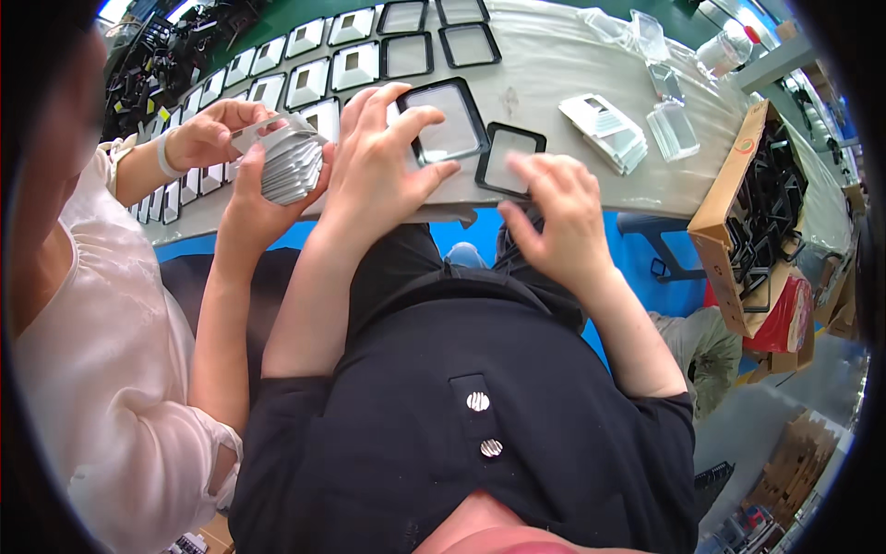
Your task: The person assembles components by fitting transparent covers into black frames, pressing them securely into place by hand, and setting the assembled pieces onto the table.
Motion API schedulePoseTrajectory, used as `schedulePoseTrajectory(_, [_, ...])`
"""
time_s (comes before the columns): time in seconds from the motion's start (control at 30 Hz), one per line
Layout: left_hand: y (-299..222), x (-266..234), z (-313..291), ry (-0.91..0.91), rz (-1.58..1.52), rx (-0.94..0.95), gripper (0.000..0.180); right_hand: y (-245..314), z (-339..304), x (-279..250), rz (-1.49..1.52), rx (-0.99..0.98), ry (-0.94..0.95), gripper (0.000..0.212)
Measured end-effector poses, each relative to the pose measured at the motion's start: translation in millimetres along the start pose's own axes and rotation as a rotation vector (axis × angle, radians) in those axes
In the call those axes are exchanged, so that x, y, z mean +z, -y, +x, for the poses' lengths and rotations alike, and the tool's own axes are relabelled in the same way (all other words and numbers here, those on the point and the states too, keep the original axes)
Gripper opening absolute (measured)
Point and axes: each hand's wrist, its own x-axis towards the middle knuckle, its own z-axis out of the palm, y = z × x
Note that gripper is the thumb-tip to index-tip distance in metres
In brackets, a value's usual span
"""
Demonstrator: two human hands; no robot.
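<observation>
My left hand (383, 157) is open, its fingers spread at the left side of a black rectangular frame (478, 125) that lies on the table. The fingertips overlap that frame's left edge, and I cannot tell whether they touch it. A smaller black frame (496, 138) rests just to the right, near the table's front edge. Over its right side hovers my right hand (563, 212), thumb apart from the fingers and nothing visible in it. Its fingertips are slightly blurred. More black frames (431, 55) lie in rows beyond my left hand, several of them with white panels (355, 65) inside.
At my left a co-worker's hands (245, 198) hold a stack of thin white plates (293, 166). To the right on the table lie a pile of white panels (604, 134) and clear plastic pieces (674, 129). A cardboard box (715, 222) of black frames stands beside the table's right end.
</observation>
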Motion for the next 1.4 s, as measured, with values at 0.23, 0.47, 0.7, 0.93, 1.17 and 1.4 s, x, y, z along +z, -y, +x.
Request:
schedulePoseTrajectory(0.23, [41.7, 38.2, 41.3, 0.137, 0.018, -0.007, 0.043, -21.2, -18.9, -3.2, -0.184, -0.058, 0.079, 0.026])
schedulePoseTrajectory(0.47, [44.9, 40.1, 50.3, 0.362, 0.128, -0.016, 0.044, -16.2, 7.8, -16.4, -0.03, -0.057, 0.044, 0.017])
schedulePoseTrajectory(0.7, [-13.2, 41.4, 23.2, 0.154, -0.06, 0.191, 0.058, -127.6, 141.0, -46.9, -0.326, 0.134, -0.207, 0.024])
schedulePoseTrajectory(0.93, [-25.8, 51.4, -1.5, 0.284, -0.18, 0.214, 0.072, -226.1, 174.5, -22.3, -0.81, 0.241, 0.131, 0.029])
schedulePoseTrajectory(1.17, [-22.1, 55.9, -8.9, 0.22, -0.213, 0.133, 0.072, -216.2, 164.2, -29.0, -0.821, 0.13, 0.113, 0.018])
schedulePoseTrajectory(1.4, [-19.5, 71.0, -7.4, 0.053, -0.269, 0.026, 0.072, -139.0, 141.3, -55.6, 0.189, 0.356, -0.209, 0.022])
